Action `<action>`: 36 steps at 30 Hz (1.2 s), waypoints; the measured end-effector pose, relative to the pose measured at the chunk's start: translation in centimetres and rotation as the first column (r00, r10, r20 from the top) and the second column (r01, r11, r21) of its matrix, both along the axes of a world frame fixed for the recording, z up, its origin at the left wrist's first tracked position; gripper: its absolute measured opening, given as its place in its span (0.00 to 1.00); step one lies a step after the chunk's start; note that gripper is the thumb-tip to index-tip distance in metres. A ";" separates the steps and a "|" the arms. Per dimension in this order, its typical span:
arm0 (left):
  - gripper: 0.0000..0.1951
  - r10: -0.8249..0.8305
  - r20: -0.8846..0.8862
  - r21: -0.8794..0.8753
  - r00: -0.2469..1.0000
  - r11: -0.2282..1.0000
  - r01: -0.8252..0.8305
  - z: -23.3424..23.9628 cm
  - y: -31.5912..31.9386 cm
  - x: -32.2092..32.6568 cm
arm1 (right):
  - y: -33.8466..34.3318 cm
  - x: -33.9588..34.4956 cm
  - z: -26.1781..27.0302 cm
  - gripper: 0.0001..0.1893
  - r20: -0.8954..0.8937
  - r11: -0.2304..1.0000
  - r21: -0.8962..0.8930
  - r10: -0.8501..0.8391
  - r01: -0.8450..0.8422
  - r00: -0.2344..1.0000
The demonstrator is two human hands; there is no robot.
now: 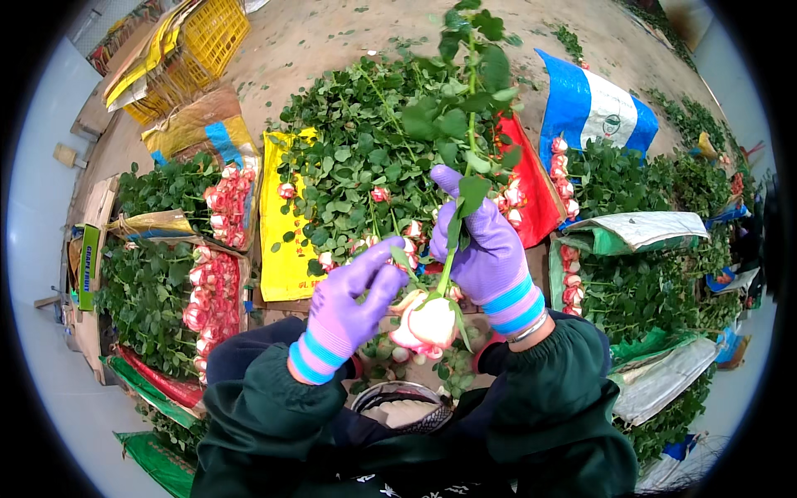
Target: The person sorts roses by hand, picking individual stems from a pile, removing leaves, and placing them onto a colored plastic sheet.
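Observation:
My right hand (479,239), in a purple coated glove, is closed around the stem of a long-stemmed rose (429,324). The rose hangs bloom down, white with pink petal edges, and its leafy stem points up and away from me. My left hand (361,283), gloved alike, is beside the stem just above the bloom, thumb and forefinger by a small leaf (403,260); whether it pinches that leaf I cannot tell. Beyond both hands lies a broad heap of cut roses (355,149), mostly green leaves with several pink-white blooms.
Under the heap are a yellow sack (280,249) and a red sack (529,187). Rows of roses lie in folded sacks at left (212,299) and right (570,280). A yellow plastic crate (215,37) stands far left. Below my hands, fallen blooms and leaves (457,364) litter the floor.

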State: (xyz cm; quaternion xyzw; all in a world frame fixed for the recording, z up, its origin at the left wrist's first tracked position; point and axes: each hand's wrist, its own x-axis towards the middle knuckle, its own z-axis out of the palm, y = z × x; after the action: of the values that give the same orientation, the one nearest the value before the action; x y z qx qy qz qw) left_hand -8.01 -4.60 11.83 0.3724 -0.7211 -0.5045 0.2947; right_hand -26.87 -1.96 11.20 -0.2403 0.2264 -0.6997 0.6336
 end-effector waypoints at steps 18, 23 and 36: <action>0.40 -0.254 -0.167 -0.506 0.953 0.852 0.138 0.8 1.3 -0.9 | -0.6 2.4 -1.6 0.32 0.201 0.980 -0.068 0.196 -0.186 0.960; 0.34 -0.399 -0.015 -0.583 0.917 0.748 0.316 0.4 0.5 -0.9 | -0.4 1.1 -0.1 0.27 -0.057 0.960 0.240 0.159 -0.141 0.986; 0.20 -0.422 0.634 -0.452 0.648 0.478 0.753 -7.5 6.1 0.6 | 7.0 -1.4 -9.9 0.14 -0.773 0.931 0.351 0.347 0.097 -0.531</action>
State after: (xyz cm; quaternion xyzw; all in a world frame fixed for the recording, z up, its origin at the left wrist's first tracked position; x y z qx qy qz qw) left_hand -7.43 1.48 4.35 0.0585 -0.9823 -0.1734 0.0407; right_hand -28.29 5.00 1.28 -0.6661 0.7113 -0.0052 0.2244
